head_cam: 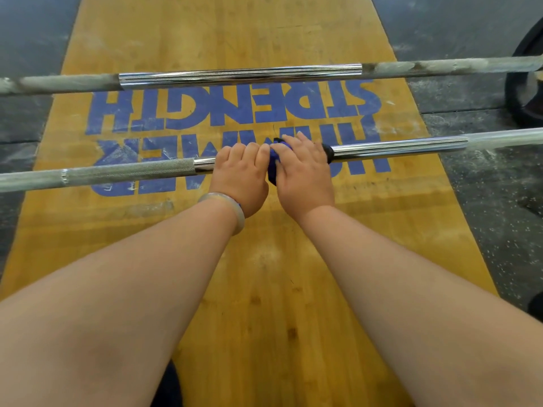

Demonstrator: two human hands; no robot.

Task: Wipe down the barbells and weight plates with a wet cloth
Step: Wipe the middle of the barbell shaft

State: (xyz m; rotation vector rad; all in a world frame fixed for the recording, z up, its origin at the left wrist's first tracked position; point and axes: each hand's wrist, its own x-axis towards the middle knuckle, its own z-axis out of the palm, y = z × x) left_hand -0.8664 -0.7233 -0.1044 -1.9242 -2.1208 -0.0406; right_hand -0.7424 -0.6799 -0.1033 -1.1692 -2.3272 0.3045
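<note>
- Locating the work first: where does it lie?
- On the wooden platform (pixel 264 274), two bars lie crosswise. The near barbell (pixel 396 148) is the reference. The far barbell (pixel 241 76) lies beyond it and well apart, and a weight plate (pixel 521 92) shows beyond its right end, cut by the frame edge.
- And the hands?
- Both meet at the middle of the near barbell. The left grip (pixel 239 171) is curled over the bare shaft. The right grip (pixel 302 174), touching it, is clenched over the blue cloth (pixel 274 168), which is pressed to the shaft under the palm.
- How should the stroke be made?
- By judgement: brace with the left grip so the near barbell cannot roll, close the cloth fully round the shaft, and draw it outward over the smooth section. Work the knurling harder, since chalk probably lodges there. Refold the cloth once it is soiled.
</note>
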